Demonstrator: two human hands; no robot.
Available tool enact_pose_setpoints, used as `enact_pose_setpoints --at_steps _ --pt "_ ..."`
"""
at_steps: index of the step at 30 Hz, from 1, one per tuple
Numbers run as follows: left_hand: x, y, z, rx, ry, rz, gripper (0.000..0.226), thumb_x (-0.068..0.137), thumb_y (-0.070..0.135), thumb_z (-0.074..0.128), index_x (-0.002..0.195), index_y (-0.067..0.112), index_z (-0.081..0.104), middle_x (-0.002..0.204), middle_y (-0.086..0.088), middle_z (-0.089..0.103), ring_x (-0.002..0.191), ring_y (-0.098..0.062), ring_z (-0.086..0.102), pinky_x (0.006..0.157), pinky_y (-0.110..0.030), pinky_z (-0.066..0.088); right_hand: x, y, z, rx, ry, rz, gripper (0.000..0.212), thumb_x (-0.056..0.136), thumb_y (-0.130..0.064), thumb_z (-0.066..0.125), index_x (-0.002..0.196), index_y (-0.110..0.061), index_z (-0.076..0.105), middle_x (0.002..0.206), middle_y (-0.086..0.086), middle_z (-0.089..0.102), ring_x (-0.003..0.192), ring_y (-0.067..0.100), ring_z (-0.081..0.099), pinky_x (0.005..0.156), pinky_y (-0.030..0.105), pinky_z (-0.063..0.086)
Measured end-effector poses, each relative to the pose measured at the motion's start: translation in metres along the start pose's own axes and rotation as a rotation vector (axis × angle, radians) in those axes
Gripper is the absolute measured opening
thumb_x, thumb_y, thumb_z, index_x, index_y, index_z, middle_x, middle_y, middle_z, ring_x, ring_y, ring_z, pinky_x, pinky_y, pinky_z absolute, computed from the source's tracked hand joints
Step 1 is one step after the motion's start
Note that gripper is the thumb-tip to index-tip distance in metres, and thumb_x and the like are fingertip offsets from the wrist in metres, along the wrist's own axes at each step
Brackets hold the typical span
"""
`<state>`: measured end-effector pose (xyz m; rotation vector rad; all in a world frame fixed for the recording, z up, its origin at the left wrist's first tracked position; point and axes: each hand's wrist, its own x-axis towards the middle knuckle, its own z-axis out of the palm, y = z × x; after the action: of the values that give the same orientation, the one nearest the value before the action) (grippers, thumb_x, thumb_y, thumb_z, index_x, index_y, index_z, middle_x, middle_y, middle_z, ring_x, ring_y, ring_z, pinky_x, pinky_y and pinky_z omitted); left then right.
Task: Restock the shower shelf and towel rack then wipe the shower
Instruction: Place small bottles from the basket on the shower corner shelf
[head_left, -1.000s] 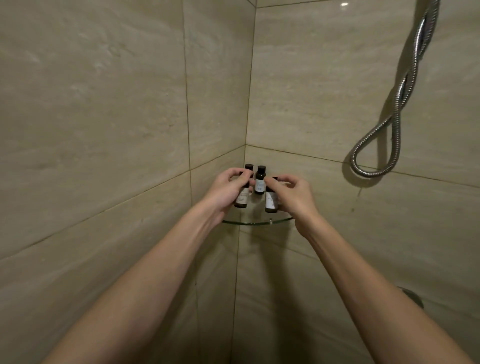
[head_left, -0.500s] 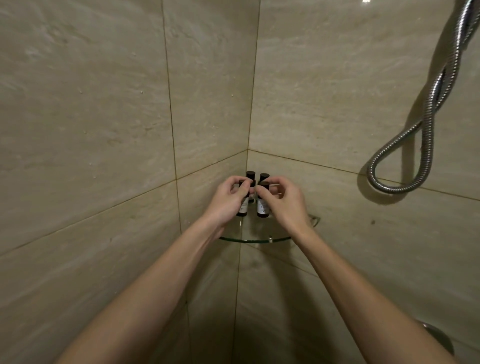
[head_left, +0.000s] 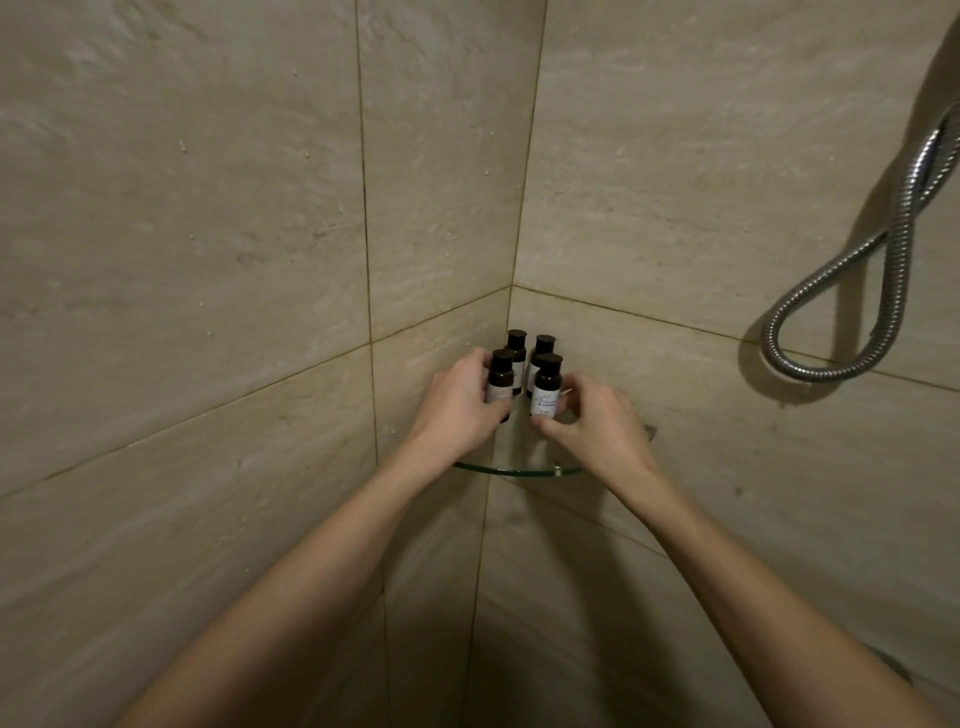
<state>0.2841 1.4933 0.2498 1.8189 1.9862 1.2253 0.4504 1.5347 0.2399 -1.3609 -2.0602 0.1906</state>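
Head camera, looking down along both my bare forearms into the corner where two beige tiled walls (head_left: 218, 218) meet. A glass shelf (head_left: 519, 471) is fixed across that corner, and its curved front edge shows as a thin green line between my wrists. Four small dark bottles with black caps stand upright in a tight cluster towards the shelf's back corner, two in front and two behind.

My left hand (head_left: 457, 410) is curled round the front-left bottle (head_left: 500, 375). The fingers wrap its outer side and the thumb lies across its lower part, so only its cap, shoulder and part of the pale label show.

My right hand (head_left: 597, 422) pinches the front-right bottle (head_left: 545, 387) low down, with the thumb under the label's bottom edge and the fingertips on its right side. I cannot tell whether either front bottle rests on the glass or is held just off it, because my hands hide their bases.

The back-left bottle (head_left: 517, 343) and back-right bottle (head_left: 543, 344) stand just behind the front pair, close to the wall joint, and neither hand touches them.

A small metal bracket (head_left: 649, 430) sits on the right wall at the shelf's right end, just past my right hand. Further right, well apart from the shelf, a ribbed metal shower hose (head_left: 852, 296) hangs in a loop against the wall and casts a shadow.
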Motion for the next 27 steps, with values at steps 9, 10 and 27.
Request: enact_pose_setpoints --at_steps 9,10,27 --pt "0.014 0.003 0.01 0.041 0.047 -0.068 0.035 0.087 0.025 0.075 0.116 0.017 0.057 0.102 -0.004 0.069 0.096 -0.024 0.066 0.077 -0.038 0.054 0.01 -0.004 0.014 -0.03 0.086 0.049 0.033 0.08 -0.044 0.077 0.108 -0.028 0.067 0.084 -0.018 0.064 0.094 0.013 0.066 0.091 0.04 0.049" --pt "0.015 0.002 0.011 0.044 0.048 -0.071 0.034 0.087 0.025 0.075 0.116 0.017 0.057 0.102 -0.004 0.069 0.096 -0.024 0.066 0.077 -0.038 0.054 0.01 -0.005 0.015 -0.035 0.1 0.053 0.033 0.081 -0.045 0.076 0.108 -0.029 0.067 0.085 -0.018 0.066 0.096 0.014 0.065 0.093 0.039 0.046" --pt "0.019 0.003 0.018 0.105 0.083 -0.048 0.038 0.089 0.018 0.071 0.123 0.013 0.056 0.109 -0.01 0.07 0.102 -0.031 0.067 0.085 -0.047 0.057 0.011 -0.005 0.018 -0.011 0.145 0.074 0.031 0.078 -0.054 0.077 0.1 -0.033 0.069 0.077 -0.021 0.06 0.093 0.009 0.064 0.09 0.038 0.041"
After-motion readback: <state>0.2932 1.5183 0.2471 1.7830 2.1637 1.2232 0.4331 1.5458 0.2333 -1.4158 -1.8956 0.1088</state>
